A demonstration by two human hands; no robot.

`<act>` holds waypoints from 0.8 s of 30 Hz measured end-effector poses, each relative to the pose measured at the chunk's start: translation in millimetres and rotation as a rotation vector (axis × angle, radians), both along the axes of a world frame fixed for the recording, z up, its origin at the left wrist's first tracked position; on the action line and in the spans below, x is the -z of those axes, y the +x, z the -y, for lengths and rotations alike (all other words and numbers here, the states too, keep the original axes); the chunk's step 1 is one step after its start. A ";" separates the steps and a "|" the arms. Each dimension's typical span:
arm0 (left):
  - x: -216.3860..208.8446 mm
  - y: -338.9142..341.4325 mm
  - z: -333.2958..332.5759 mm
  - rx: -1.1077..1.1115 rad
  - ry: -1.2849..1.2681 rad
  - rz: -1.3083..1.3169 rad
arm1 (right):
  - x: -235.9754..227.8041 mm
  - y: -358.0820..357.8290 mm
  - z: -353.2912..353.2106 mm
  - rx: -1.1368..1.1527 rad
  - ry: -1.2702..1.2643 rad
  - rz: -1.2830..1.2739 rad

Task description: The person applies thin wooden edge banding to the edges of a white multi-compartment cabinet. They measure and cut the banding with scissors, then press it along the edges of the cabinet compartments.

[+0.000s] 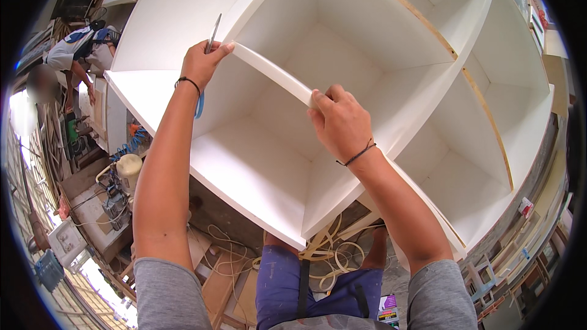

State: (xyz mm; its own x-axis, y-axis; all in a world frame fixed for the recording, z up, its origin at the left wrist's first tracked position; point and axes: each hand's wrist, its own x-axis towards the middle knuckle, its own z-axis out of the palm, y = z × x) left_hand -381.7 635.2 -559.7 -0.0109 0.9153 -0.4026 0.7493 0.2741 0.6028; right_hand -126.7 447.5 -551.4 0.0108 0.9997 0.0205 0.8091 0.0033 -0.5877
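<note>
My left hand (200, 64) is closed around a pair of scissors, its metal blades (214, 32) pointing up past the fingers and its blue handle (200, 105) showing below the wrist. The thumb of that hand also touches the far left end of a white edging strip (272, 71). This narrow strip runs between my hands across the front of a white cabinet (263, 180). My right hand (342, 119) pinches the strip's other end between thumb and fingers. Whether the strip is stuck to a board beneath it, I cannot tell.
Bare wooden edges (489, 125) show on other cabinet dividers. Loose coils of pale banding (333, 256) lie on the floor by my legs. A compressor (126, 168) with a blue coiled hose (129, 145) stands at left. Another person (76, 55) bends over work at far left.
</note>
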 end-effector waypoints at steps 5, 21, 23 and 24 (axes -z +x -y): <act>-2.2 2.8 0.6 -0.001 -0.009 -0.016 | 1.6 -0.5 0.4 0.002 -0.024 0.025; 1.0 2.1 -1.9 -0.003 -0.024 0.030 | -23.2 85.3 105.3 0.079 -0.205 -0.153; 1.7 -0.8 -3.4 0.002 -0.007 0.009 | -23.3 102.2 124.5 0.086 -0.191 -0.170; 1.3 -1.9 -5.2 0.028 0.000 -0.021 | -22.5 105.6 130.8 0.095 -0.176 -0.160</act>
State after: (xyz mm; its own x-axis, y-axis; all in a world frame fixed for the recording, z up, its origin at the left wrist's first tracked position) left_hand -383.6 640.3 -561.0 0.0063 0.9155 -0.4022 0.7692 0.2526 0.5869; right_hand -21.0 316.7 -528.9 0.0942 0.9821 -0.1633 0.6972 -0.1822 -0.6933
